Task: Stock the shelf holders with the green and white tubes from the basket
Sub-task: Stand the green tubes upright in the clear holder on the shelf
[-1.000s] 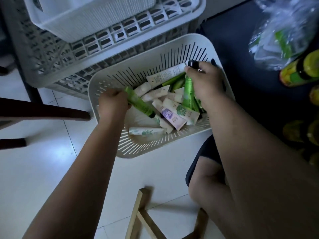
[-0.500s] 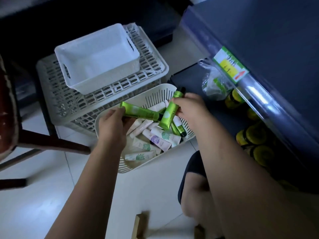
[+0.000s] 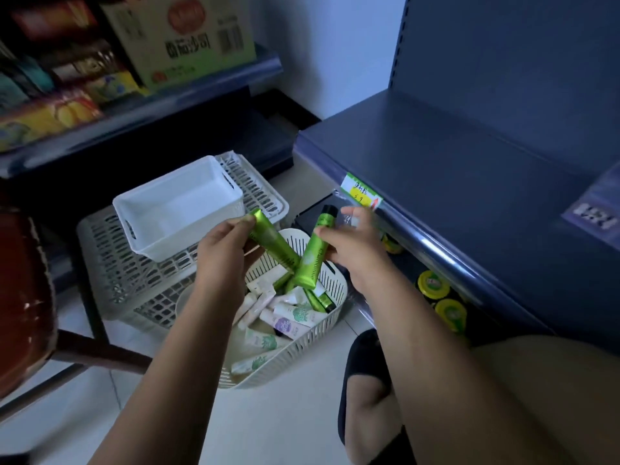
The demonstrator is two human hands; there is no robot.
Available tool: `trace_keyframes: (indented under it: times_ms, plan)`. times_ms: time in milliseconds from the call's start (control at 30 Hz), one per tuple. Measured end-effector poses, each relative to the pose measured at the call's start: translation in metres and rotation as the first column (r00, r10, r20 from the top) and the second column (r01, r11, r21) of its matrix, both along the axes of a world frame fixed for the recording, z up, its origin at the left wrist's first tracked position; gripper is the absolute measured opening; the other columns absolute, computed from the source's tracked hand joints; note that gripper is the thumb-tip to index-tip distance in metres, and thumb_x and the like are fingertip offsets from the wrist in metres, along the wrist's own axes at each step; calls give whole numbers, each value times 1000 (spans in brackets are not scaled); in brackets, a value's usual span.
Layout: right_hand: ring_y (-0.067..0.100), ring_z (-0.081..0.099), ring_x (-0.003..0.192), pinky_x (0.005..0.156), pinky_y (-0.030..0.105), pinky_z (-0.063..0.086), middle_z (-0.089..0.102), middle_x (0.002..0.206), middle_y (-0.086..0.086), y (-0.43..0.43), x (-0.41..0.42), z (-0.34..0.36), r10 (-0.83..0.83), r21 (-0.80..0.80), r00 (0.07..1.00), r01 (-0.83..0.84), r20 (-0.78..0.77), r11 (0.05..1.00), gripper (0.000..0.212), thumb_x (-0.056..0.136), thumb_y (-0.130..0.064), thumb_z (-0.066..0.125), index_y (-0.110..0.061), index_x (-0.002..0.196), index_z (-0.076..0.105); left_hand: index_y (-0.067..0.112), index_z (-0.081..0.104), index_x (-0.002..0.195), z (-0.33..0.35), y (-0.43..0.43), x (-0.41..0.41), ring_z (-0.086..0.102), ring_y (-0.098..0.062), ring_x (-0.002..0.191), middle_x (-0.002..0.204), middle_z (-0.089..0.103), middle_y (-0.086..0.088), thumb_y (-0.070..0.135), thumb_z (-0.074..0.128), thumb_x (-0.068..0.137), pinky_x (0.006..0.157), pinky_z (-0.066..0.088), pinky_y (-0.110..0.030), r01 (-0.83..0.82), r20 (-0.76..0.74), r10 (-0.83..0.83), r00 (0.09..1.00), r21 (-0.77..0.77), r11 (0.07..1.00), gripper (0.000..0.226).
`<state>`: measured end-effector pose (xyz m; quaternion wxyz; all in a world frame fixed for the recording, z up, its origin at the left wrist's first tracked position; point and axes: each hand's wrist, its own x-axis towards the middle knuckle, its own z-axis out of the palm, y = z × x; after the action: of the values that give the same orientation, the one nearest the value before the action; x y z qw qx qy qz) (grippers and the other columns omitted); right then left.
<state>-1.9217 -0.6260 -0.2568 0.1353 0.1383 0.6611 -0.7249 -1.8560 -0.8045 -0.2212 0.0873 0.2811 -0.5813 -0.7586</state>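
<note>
A round-cornered white slotted basket (image 3: 335,297) sits on the floor, holding several white tubes (image 3: 295,315) and a few green ones (image 3: 315,302). Above it, my left hand (image 3: 223,245) is shut on the crimped end of a green tube (image 3: 273,243) that slants down to the right. My right hand (image 3: 352,245) grips a second green tube (image 3: 313,253) by its middle, black cap pointing up. The two tubes cross just over the basket. A dark blue shelf (image 3: 469,182) with a green and yellow price tag (image 3: 360,193) runs along the right.
An empty white bin (image 3: 174,209) rests on an upturned grey crate (image 3: 134,283) behind the basket. Yellow-lidded jars (image 3: 432,285) stand under the blue shelf. At the far left is a dark wooden chair (image 3: 30,297). My bent knee (image 3: 369,380) is beside the basket.
Both hands have lifted out of the basket, each with a green tube. The view has tilted up, bringing the blue shelf and the back shelves into sight.
</note>
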Motion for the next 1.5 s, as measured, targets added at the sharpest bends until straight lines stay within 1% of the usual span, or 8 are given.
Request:
trace_keyframes:
  times_ms: [100,233,367,433,600,767,1100,1500]
  plan:
    - [23,71,100,70,37,64,66,112,6,6,8,21,34,-34,999,-35,-27,999,76,76,1,81,-44,130,49,12,67,91,16,9,-1,72,-24,90,89,76,-8,16,62,100,100,56,-48,66,-40,-69,997,-68,995,11]
    - [28,73,101,80,43,64,69,103,3,18,14,43,35,55,993,-29,-109,998,43,65,-3,89,-27,96,71,9,66,89,34,17,-1,75,-25,88,87,78,-8,14,61,101,89,60,-43,101,-91,-118,989,-173,980,14]
    - [18,69,72,72,36,59,73,85,-2,33,21,65,-51,149,980,81,-195,986,42,54,-21,93,-21,88,69,5,66,95,50,18,0,75,-28,88,90,78,-12,15,62,101,79,62,-35,95,-110,-122,986,-223,970,12]
    - [19,67,69,69,31,59,71,85,6,40,23,75,-150,-22,978,149,-147,989,37,67,-7,91,-14,90,63,2,67,95,58,18,-1,73,-25,84,89,76,-13,15,64,99,87,61,-41,75,-126,-110,986,-256,964,14]
    - [25,72,85,99,39,57,64,92,12,62,38,96,-238,-502,970,227,43,835,17,83,7,75,-3,86,61,11,72,89,92,27,-10,67,-21,81,84,70,-4,13,66,96,82,59,-41,96,-203,-164,965,-308,947,8]
    - [32,71,101,80,31,62,71,99,18,78,60,116,-219,-660,976,166,2,732,7,89,8,68,5,95,67,3,71,95,134,66,-25,69,-22,79,85,71,-13,13,66,97,81,60,-40,257,-244,-369,897,-391,884,12]
    - [27,72,87,89,38,57,74,96,14,159,104,169,-291,-538,917,105,-273,836,27,94,10,53,-3,114,66,11,67,84,210,183,-28,64,-18,71,77,66,-8,7,66,96,70,59,-30,481,-331,-653,681,-471,740,13]
    - [20,68,83,84,39,53,74,91,4,301,186,212,-571,-256,670,516,-474,818,18,87,-18,76,-14,104,75,10,70,88,249,334,23,70,-17,74,82,72,-7,11,66,97,75,63,-33,683,-352,-851,390,-510,523,10]
